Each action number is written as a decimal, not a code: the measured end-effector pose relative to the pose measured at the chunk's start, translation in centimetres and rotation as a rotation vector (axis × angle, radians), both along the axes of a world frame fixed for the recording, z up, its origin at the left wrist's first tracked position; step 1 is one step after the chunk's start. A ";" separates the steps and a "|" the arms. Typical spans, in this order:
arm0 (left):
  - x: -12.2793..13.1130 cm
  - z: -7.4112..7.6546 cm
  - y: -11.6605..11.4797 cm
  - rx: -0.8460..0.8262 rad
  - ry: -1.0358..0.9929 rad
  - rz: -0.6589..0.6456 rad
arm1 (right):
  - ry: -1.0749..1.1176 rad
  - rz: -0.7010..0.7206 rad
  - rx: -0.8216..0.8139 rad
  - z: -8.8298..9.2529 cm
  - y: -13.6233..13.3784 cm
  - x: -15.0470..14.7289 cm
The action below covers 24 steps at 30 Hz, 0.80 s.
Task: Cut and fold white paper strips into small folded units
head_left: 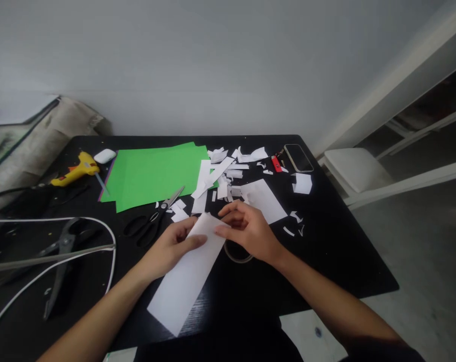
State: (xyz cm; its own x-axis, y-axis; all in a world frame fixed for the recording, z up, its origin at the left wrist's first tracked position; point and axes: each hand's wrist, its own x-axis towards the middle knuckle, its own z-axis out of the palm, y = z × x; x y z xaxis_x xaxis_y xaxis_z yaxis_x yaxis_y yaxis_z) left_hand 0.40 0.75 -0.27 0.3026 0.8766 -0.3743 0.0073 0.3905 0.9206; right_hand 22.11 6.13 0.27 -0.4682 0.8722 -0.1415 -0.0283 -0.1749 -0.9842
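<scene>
A long white paper strip [184, 281] lies on the black table [326, 251] in front of me. My left hand [171, 249] pinches its far end from the left, thumb on top. My right hand [246, 229] grips the same far end from the right, fingers curled over the edge. Black-handled scissors [154, 218] lie just beyond my left hand. A thin ring [235, 256] shows under my right hand.
Green paper sheets [156, 173] lie at the back, with several white paper scraps [228, 176] to their right. A yellow glue gun [77, 168], a white case [104, 156], pliers [62, 261], a white cable [80, 251], a phone [298, 157] and a red item [276, 164] are also here.
</scene>
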 end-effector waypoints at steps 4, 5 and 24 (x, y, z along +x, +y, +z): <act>0.8 -0.5 -0.1 0.041 0.010 0.099 | 0.008 0.052 0.051 -0.6 -1.1 -0.9; 0.8 -0.7 -0.2 0.032 0.009 0.123 | 0.010 0.053 0.054 -0.7 -1.3 -1.0; 0.3 -1.5 -0.8 -0.169 -0.111 0.235 | 0.265 0.072 -0.090 -1.4 -1.4 -0.7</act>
State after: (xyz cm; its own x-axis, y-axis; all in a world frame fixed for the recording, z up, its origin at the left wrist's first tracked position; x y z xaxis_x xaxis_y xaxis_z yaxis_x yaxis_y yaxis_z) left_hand 0.74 -0.07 -1.79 0.1466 0.8554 -0.4969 -0.1980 0.5175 0.8324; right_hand 21.42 4.69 -1.11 -0.5594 0.8249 -0.0815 -0.2669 -0.2723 -0.9244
